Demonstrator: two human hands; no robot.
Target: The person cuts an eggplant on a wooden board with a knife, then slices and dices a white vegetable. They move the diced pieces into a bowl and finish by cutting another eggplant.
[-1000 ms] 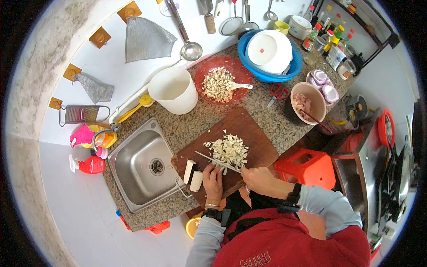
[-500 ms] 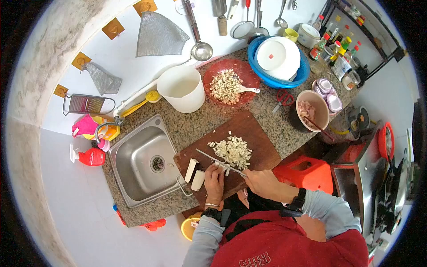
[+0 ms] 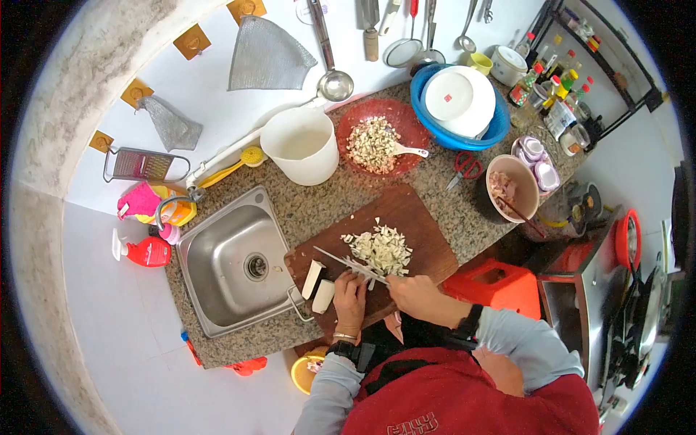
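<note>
My right hand (image 3: 419, 297) is closed around the handle of a knife (image 3: 339, 259), whose blade slants across the wooden cutting board (image 3: 429, 228). My left hand (image 3: 351, 299) has its fingers bent against white vegetable strips (image 3: 355, 274) beside the blade. Most of those strips are hidden under the fingers. Beyond the knife lies a pile of chopped white vegetable (image 3: 384, 249). Two uncut white chunks, one long (image 3: 312, 280) and one shorter (image 3: 323, 296), rest left of my left hand.
A steel sink (image 3: 225, 279) adjoins the board's left side. Behind stand a white bucket (image 3: 296, 156), a red colander (image 3: 415, 134) of chopped pieces with a spoon, and a blue basin (image 3: 499, 123). Scissors (image 3: 467, 167) and a bowl of meat (image 3: 533, 170) are right; a red stool (image 3: 500, 290) stands below.
The knife and my right hand have shifted slightly left along the board. My left hand stays on the strips. The whole view has tilted slightly.
</note>
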